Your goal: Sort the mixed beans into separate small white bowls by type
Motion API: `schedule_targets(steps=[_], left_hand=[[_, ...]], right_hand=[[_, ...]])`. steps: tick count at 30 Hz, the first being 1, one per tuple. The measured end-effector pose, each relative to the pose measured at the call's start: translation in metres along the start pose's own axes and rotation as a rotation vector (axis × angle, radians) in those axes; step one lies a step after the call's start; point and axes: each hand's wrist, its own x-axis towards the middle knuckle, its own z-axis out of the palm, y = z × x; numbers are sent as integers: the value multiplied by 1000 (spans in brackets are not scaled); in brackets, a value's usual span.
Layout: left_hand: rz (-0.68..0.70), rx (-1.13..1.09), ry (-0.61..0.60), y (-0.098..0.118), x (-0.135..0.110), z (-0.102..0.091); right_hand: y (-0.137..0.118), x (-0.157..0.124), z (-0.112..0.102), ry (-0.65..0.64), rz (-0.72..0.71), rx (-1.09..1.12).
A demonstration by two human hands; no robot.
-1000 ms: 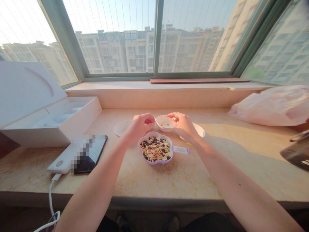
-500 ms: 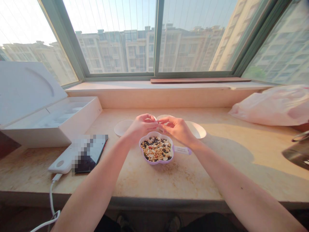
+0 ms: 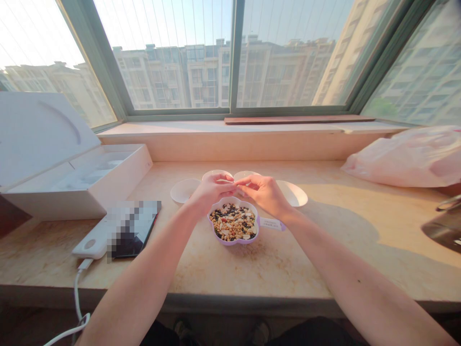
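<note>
Apparently, the left hand (image 3: 212, 188) and right hand (image 3: 262, 192) are pinched closed above the purple bowl (image 3: 230, 242), contents unclear; its light, slippery beans (image 3: 232, 222) would be taken by fingertip.

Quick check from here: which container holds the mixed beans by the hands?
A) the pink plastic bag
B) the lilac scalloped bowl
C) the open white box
B: the mixed beans fill the lilac scalloped bowl, just below the left hand and right hand.

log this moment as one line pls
left hand: curled over purple bowl of mixed beans | right hand: fingertips meeting left hand's, anything pinched unclear | behind: two white bowls, two white dishes
</note>
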Motion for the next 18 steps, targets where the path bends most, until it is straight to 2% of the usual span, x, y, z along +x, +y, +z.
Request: schedule_targets(steps=[3, 6, 10, 13, 18], left_hand=[[50, 186, 5, -3, 2, 1], [158, 617, -4, -6, 0, 1], [211, 1158, -116, -12, -8, 4], [231, 1331, -180, -15, -12, 7], [223, 1461, -282, -13, -15, 10]], right_hand=[[4, 2, -2, 26, -23, -87], [13, 7, -6, 114, 4, -193], [28, 12, -11, 201, 83, -355], [35, 13, -14, 199, 100, -423], [40, 13, -15, 162, 119, -495]])
